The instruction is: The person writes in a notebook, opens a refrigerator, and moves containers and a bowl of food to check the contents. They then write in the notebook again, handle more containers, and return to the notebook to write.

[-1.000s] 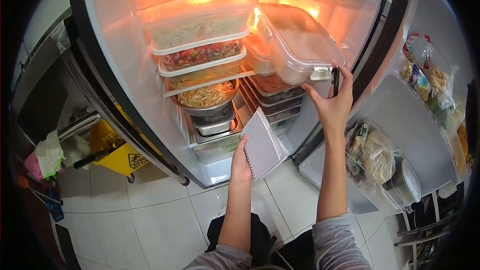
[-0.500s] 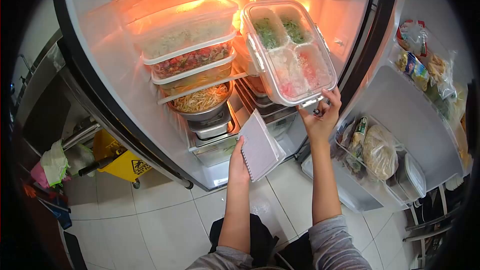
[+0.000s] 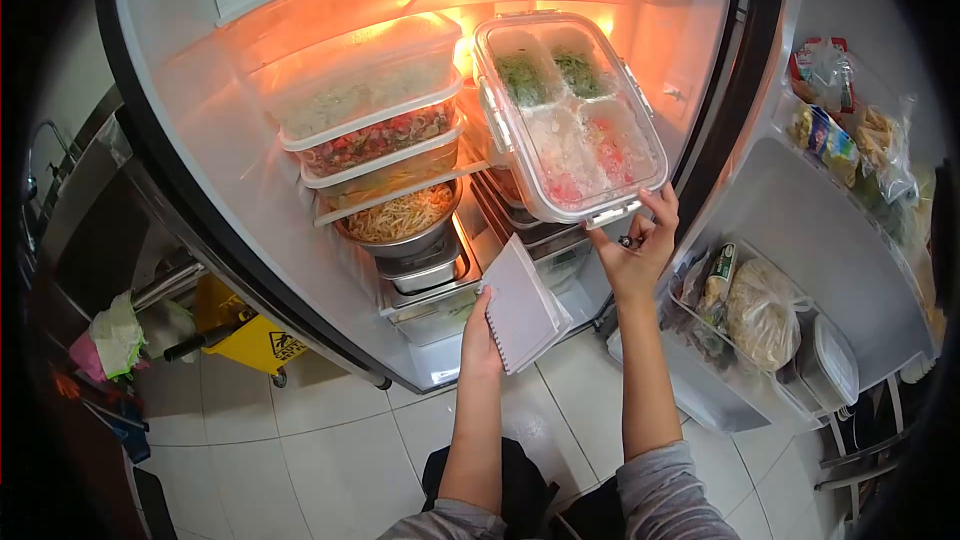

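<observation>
My left hand [image 3: 482,333] is closed on a spiral-bound notebook [image 3: 522,305] with pale blank-looking pages, held in front of the open fridge. With fingers at the near edge, my right hand [image 3: 638,245] grips a clear lidded food container [image 3: 568,120] at the fridge's right side. Four compartments show through its lid: green chopped leaves in the far ones, pale and pinkish-red food in the near ones. The container is tilted toward me. A dark ring-like object is on a right-hand finger. Whether the container's far end rests on something is hidden.
Stacked food containers [image 3: 375,130] fill the shelf at left, above a metal bowl of shredded food [image 3: 405,215]. The fridge door [image 3: 800,190] stands open at right, holding bagged food [image 3: 765,310]. A yellow caution bucket [image 3: 255,340] is on the tiled floor at left.
The view has shifted slightly. The notebook sits a little lower in the picture, and the container appears slightly farther left; both hands keep their hold.
</observation>
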Demonstrator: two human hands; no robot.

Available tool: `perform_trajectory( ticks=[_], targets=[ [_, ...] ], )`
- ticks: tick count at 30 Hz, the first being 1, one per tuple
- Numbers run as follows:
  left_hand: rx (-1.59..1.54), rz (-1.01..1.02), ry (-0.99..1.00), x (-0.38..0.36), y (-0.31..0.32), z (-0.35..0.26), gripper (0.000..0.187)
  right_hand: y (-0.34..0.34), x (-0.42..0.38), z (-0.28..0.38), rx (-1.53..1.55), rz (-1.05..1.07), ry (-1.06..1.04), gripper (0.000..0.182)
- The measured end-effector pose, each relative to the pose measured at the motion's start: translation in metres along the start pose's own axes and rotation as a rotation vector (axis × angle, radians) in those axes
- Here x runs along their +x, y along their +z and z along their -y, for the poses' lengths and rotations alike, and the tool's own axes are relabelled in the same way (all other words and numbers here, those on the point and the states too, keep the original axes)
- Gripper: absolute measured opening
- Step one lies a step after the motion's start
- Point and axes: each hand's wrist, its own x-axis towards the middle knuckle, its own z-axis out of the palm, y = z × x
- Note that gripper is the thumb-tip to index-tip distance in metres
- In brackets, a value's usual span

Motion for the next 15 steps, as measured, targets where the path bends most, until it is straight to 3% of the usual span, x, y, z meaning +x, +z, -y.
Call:
perform_trajectory(
  ticks=[4, 10, 13, 15],
  targets=[
    [-0.009, 0.032, 0.003, 0.001, -0.002, 0.002, 0.046, -0.003, -0.003, -0.011, -0.048, 0.002, -0.075, 0.067],
    [-0.039, 0.042, -0.028, 0.024, -0.017, 0.023, 0.044, -0.008, 0.025, 0.031, -0.068, 0.05, 0.124, 0.071],
    [-0.027, 0.022, -0.068, 0.018, -0.013, 0.03, 0.043, -0.007, 0.056, 0.048, -0.033, 0.029, 0.001, 0.069],
    [0.01, 0.053, -0.083, 0.025, -0.021, 0.037, 0.041, -0.008, 0.071, 0.048, -0.085, 0.143, -0.015, 0.07]
  ],
)
